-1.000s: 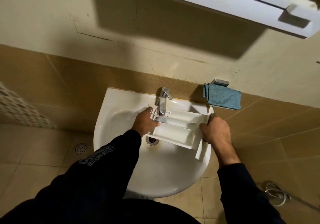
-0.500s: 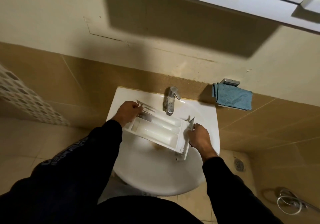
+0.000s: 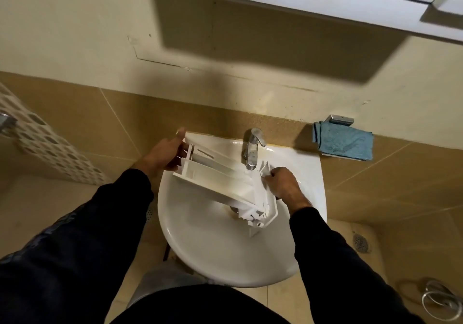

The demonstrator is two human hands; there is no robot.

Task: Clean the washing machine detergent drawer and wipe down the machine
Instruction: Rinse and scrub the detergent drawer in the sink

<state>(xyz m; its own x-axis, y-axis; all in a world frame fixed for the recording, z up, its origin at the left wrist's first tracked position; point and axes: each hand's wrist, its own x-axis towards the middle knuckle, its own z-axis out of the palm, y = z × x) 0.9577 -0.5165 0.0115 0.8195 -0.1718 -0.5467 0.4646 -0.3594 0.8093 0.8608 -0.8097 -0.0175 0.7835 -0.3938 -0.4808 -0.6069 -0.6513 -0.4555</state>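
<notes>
You hold the drawer (image 3: 220,185) over the sink (image 3: 225,253), one hand at each end. Your left hand (image 3: 166,154) grasps the far-left end, fingers partly extended along it; your right hand (image 3: 281,183) is clenched on the front-panel end. The long axis runs from upper left to lower right, passing under the tap (image 3: 253,152). The right end lies nearest the spout, probably for rinsing.

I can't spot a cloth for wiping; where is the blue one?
In the head view, the blue cloth hangs on the tiled wall at the right, beside the sink and right of the tap.
</notes>
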